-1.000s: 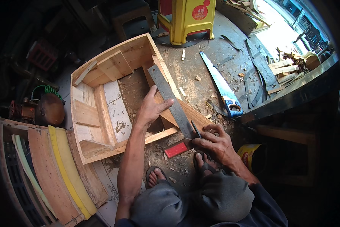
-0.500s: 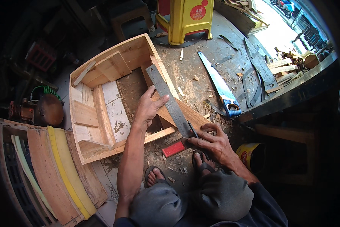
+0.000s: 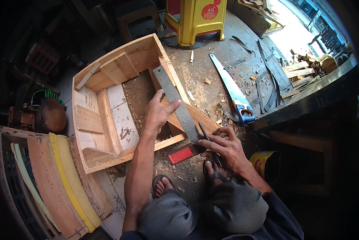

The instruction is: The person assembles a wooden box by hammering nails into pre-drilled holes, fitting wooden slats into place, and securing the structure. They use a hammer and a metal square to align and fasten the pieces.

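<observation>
A try square lies slantwise over a wooden board [image 3: 206, 121], with its metal blade [image 3: 177, 100] along the board and its red-faced stock [image 3: 182, 155] toward my feet. My left hand [image 3: 160, 112] is closed on the blade's edge and the board, thumb on top of the metal. At the stock end, my right hand [image 3: 226, 150] has a dark pencil [image 3: 202, 130] between its fingers, and its fingertips reach the square's corner. The board rests across the near right corner of an open wooden box frame [image 3: 155, 147]; its underside is hidden.
Beyond the box, a blue-handled handsaw [image 3: 230, 90] lies on the shaving-strewn floor. A yellow plastic stool [image 3: 199, 24] stands at the back. Dark strips [image 3: 269, 80] and wood scraps [image 3: 301, 70] lie right, a yellow tin [image 3: 263, 164] near my right leg. Left is a compressor [image 3: 51, 116].
The square has shifted slightly, its red stock moving a little left. My right fingers have moved, and the pencil now slants between them with its lower end showing below the hand.
</observation>
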Demonstrator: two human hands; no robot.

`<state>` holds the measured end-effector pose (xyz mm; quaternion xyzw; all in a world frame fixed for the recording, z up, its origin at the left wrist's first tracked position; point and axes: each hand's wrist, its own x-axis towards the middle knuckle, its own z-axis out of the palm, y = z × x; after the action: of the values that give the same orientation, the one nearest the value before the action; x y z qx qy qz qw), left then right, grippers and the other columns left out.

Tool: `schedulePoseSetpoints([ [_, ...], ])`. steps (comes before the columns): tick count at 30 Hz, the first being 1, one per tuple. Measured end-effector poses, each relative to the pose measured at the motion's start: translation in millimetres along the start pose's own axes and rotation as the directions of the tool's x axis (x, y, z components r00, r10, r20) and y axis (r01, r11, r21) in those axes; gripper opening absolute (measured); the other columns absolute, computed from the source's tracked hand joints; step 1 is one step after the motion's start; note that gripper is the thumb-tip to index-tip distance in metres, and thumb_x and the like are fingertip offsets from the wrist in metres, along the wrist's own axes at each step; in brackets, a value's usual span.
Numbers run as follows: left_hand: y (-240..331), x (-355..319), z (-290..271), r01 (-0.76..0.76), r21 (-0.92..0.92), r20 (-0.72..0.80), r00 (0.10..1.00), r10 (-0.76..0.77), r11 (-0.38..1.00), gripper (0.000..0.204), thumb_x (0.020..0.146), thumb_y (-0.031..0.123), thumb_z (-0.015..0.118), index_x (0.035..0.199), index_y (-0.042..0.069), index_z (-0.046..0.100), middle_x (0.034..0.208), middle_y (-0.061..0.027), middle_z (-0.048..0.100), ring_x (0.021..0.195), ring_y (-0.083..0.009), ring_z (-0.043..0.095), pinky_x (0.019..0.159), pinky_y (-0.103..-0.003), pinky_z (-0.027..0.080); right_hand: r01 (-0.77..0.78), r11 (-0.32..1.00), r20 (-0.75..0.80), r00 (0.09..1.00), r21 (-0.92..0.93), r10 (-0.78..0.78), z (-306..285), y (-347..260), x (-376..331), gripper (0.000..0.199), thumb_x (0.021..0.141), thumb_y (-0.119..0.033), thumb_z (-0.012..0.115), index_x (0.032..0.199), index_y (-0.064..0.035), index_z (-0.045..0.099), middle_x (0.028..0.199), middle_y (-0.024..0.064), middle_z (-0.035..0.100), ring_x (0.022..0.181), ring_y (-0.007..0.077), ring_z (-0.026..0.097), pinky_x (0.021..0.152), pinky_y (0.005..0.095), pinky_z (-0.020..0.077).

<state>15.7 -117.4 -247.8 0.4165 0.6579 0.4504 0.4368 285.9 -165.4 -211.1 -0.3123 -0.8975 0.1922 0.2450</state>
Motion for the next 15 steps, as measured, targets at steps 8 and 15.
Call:
schedulePoseSetpoints([
  [8,-13.8,6.4,-1.6,-0.025,0.059,0.010,1.000,0.025,0.998,0.077,0.082,0.036,0.086,0.138,-0.004,0.053,0.138,-0.0226,0.060,0.133,-0.0310,0.051,0.114,-0.040,0.037,-0.379,0.746,-0.060,0.872,0.547,0.486,-18.5,4.6,24.6,0.032,0.100,-0.025,0.062,0.121,-0.0014,0.069,0.096,0.0145,0.075,0.077,0.0235,0.069,0.073,0.0348,0.0539],
  [15,1.4,-0.9,-3.1,-0.020,0.110,0.027,1.000,0.017,0.994,0.066,0.085,0.036,0.084,0.132,-0.003,0.058,0.126,-0.0191,0.066,0.121,-0.0262,0.059,0.105,-0.038,0.043,-0.256,0.862,-0.079,0.944,0.438,0.320,-3.0,-3.2,72.1,0.028,0.097,-0.020,0.062,0.117,-0.0020,0.071,0.088,0.0181,0.074,0.079,0.0291,0.075,0.073,0.0365,0.0569],
])
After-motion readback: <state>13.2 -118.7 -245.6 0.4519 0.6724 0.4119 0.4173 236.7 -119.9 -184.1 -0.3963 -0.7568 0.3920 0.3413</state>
